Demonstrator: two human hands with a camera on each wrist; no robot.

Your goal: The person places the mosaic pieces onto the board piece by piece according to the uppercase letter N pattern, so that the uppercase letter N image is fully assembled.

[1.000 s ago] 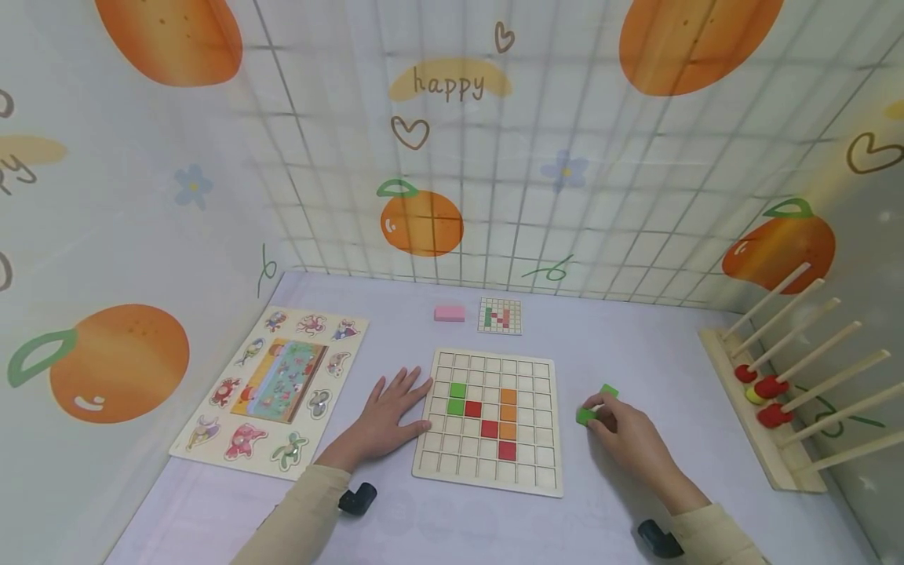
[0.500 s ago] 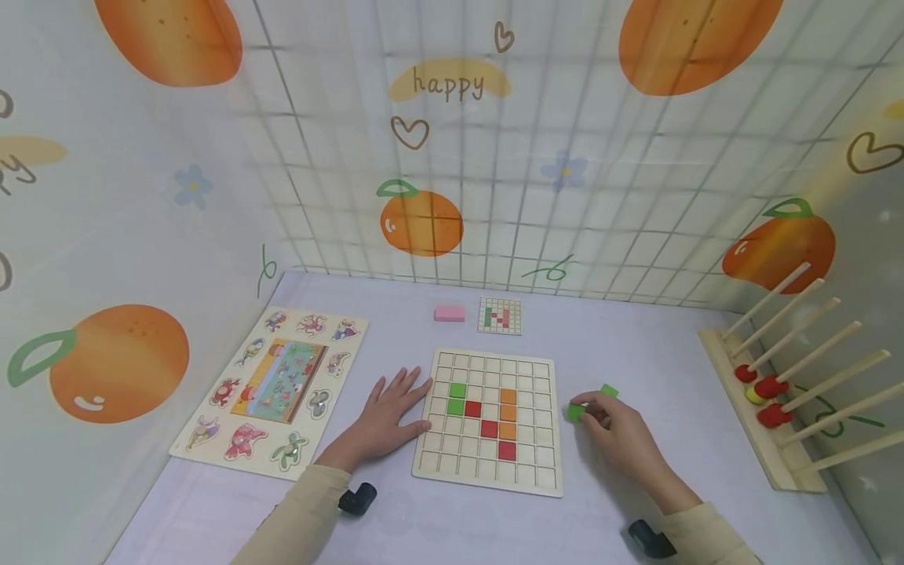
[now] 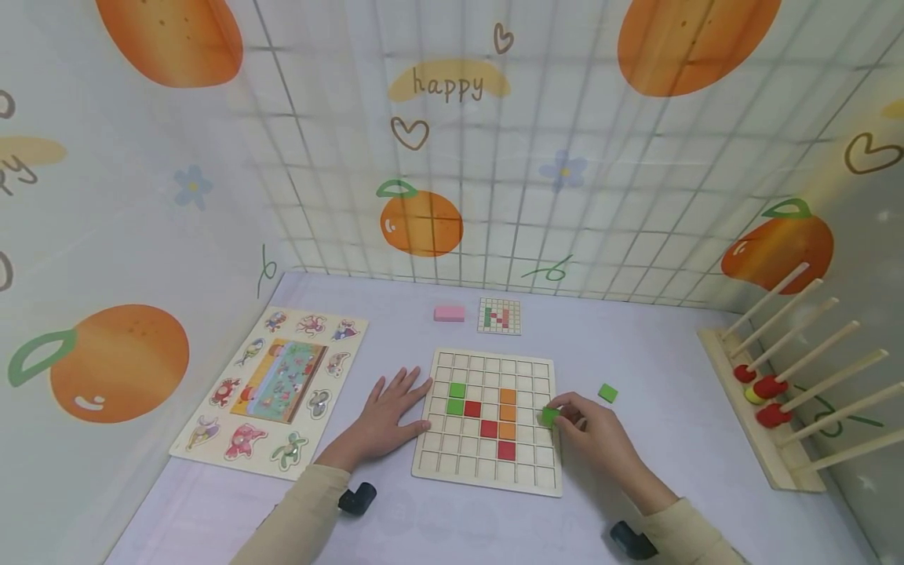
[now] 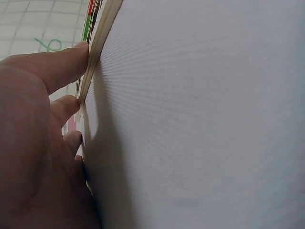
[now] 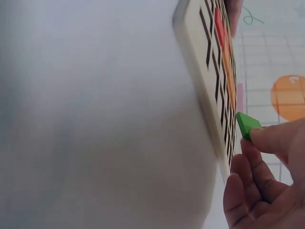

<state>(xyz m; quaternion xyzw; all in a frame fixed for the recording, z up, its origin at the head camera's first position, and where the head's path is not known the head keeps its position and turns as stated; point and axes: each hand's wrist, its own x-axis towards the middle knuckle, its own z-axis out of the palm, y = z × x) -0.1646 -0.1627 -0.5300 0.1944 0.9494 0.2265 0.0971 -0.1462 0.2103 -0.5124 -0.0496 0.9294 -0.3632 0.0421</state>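
A wooden grid board point(image 3: 441, 463) lies mid-table, with green, red and orange square tiles set in some of its cells. My left hand point(image 3: 384, 416) lies with fingers spread at the board's left side, thumb and fingertips touching its edge, as the left wrist view also shows. Thumb and fingers of my right hand point(image 3: 600, 435) pinch a green tile point(image 3: 549, 417) over the board's right edge; in the right wrist view that green tile point(image 5: 248, 125) is tilted at the fingertips. A second green tile point(image 3: 607, 393) lies flat on the table beyond the right hand.
Behind the board are a pink block point(image 3: 449, 314) and a small pattern card point(image 3: 500, 316) with a coloured grid. An animal peg puzzle point(image 3: 282, 392) lies at left. On the right stands a wooden rack point(image 3: 763, 416) of tall pegs with red and yellow beads.
My right hand has moved left with the green tile, from the table beside the board to above its right edge. The other green tile stays behind; the left hand has not moved.
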